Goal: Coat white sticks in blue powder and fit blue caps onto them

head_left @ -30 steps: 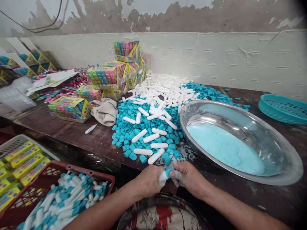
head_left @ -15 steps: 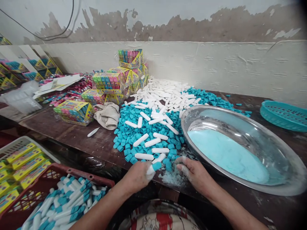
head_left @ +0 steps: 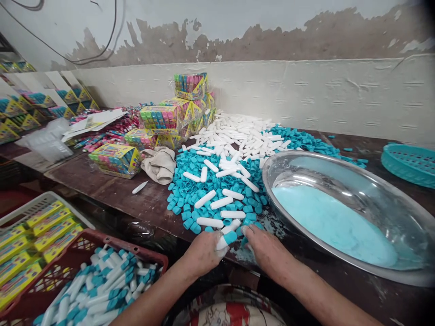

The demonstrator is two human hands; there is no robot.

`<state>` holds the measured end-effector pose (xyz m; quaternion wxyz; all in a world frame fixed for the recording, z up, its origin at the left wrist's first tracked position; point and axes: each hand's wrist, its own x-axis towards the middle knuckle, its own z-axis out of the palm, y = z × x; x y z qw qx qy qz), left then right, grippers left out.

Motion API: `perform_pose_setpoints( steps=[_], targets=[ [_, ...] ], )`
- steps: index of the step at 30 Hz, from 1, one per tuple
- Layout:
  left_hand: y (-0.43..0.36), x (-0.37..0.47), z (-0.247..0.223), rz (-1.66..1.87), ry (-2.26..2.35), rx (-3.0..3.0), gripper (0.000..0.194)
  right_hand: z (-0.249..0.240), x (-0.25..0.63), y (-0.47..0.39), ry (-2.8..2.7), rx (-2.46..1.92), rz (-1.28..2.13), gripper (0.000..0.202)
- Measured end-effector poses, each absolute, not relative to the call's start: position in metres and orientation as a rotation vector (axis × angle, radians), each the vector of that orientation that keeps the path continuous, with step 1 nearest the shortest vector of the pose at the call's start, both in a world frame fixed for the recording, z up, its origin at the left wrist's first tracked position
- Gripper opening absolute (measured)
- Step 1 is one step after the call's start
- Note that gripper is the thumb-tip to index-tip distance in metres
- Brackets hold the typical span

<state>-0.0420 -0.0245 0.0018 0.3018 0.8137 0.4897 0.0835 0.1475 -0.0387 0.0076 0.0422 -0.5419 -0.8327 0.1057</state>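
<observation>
My left hand (head_left: 205,254) is closed around a white plastic tube with a blue cap (head_left: 226,240), its capped end pointing up and right. My right hand (head_left: 268,249) is beside it, fingers curled together at the near edge of a pile of blue caps (head_left: 190,192). Blue caps lie against its fingertips, and whether one is pinched between them is hidden. Several loose white tubes (head_left: 233,214) rest on the caps just beyond both hands. Pale blue powder (head_left: 243,254) is spilled on the table under my right hand.
At right stands a large metal basin (head_left: 343,170) of pale blue powder, with a blue plastic basket (head_left: 408,165) behind. A red crate (head_left: 112,242) of capped tubes sits lower left. Packed boxes (head_left: 115,159), a cloth (head_left: 159,165) and a white tube heap (head_left: 238,131) lie farther back.
My right hand has moved left, closer to my left hand and the blue caps. The left hand keeps hold of the capped tube. The view has shifted slightly left.
</observation>
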Motion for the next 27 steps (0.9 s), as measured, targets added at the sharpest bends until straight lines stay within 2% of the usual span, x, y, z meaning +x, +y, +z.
perform_pose_setpoints(
  steps=[5,8,12,18,23,27],
  targets=[
    [-0.026,-0.04,-0.006,0.117,1.313,2.218,0.021,0.006,0.161,-0.038,-1.913,-1.556,0.896,0.004],
    [-0.029,-0.036,-0.006,0.081,1.262,2.262,0.02,0.014,0.162,-0.041,-1.706,-1.463,1.153,0.006],
    [-0.031,-0.03,-0.002,0.12,1.138,2.257,0.02,0.022,0.159,-0.046,-1.822,-1.381,1.11,0.007],
    [-0.027,-0.025,-0.004,0.098,1.03,2.334,0.015,0.02,0.155,-0.05,-1.768,-1.286,1.329,0.014],
    [-0.029,-0.022,-0.002,0.074,1.048,2.402,0.014,0.019,0.148,-0.049,-1.839,-1.363,1.185,0.011],
    [-0.04,-0.034,0.013,0.017,1.139,2.348,0.021,0.022,0.139,-0.052,-1.921,-1.386,1.142,0.012]
  ],
)
